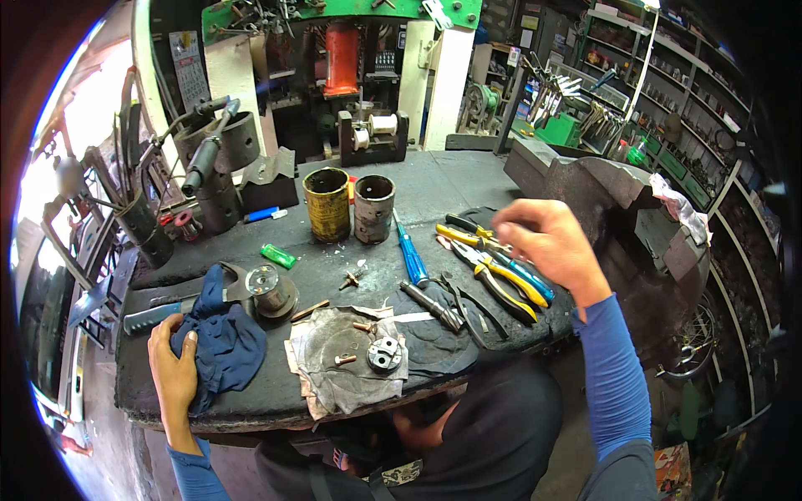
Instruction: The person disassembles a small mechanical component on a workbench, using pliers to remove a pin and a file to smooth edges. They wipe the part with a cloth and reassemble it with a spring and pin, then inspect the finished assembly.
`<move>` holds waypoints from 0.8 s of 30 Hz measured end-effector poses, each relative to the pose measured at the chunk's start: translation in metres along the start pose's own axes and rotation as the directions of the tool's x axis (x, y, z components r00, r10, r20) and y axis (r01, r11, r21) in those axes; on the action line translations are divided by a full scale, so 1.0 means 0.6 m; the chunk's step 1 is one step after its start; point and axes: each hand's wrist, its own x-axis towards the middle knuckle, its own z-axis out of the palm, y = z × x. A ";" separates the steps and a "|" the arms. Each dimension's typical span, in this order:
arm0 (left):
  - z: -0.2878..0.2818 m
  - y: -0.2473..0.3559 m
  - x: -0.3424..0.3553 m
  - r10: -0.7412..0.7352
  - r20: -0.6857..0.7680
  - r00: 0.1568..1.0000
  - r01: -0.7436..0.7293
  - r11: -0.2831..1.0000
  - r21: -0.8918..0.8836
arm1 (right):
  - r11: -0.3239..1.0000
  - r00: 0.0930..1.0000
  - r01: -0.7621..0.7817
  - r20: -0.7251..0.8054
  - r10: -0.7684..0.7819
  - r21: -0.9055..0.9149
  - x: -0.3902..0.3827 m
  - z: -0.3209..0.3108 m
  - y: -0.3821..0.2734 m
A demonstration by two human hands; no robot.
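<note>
My left hand [174, 363] is closed on a crumpled dark blue cloth [230, 351] at the bench's left front. Beside the cloth lies a tool with a blue handle [154, 317], next to a round metal part [266, 288]. Above the pliers, my right hand [555, 242] hovers with loosely bent fingers; nothing shows in it. Under it lie yellow-and-black pliers [505, 280] and other hand tools. On a dirty grey rag [330, 342] in front of me rest a small round metal part [384, 355] with holes and copper-coloured bolts [345, 360].
Two cans, one yellow [327, 209] and one grey [373, 213], stand mid-bench. A blue screwdriver [411, 255] lies nearby. The large vise [601, 192] fills the right side. Tool-filled metal tubes [146, 230] stand left. Another person's dark-clothed back [510, 409] is close at the front edge.
</note>
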 end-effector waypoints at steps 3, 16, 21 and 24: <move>0.014 -0.013 -0.004 -0.012 0.027 1.000 0.009 0.993 0.118 | 0.983 0.983 -0.177 0.042 0.178 -0.040 -0.026 -0.011 0.042; 0.020 0.028 -0.009 -0.050 0.005 0.999 0.049 0.979 0.196 | 0.917 0.918 -0.046 0.345 0.195 -0.396 -0.062 0.096 0.015; 0.024 0.032 -0.009 -0.033 -0.003 0.999 0.033 0.975 0.220 | 0.961 0.938 0.077 0.345 0.020 -0.266 -0.084 0.102 0.017; 0.023 0.025 -0.008 -0.028 -0.005 1.000 0.029 0.976 0.216 | 0.895 0.951 0.163 0.308 -0.030 -0.415 -0.086 0.107 0.032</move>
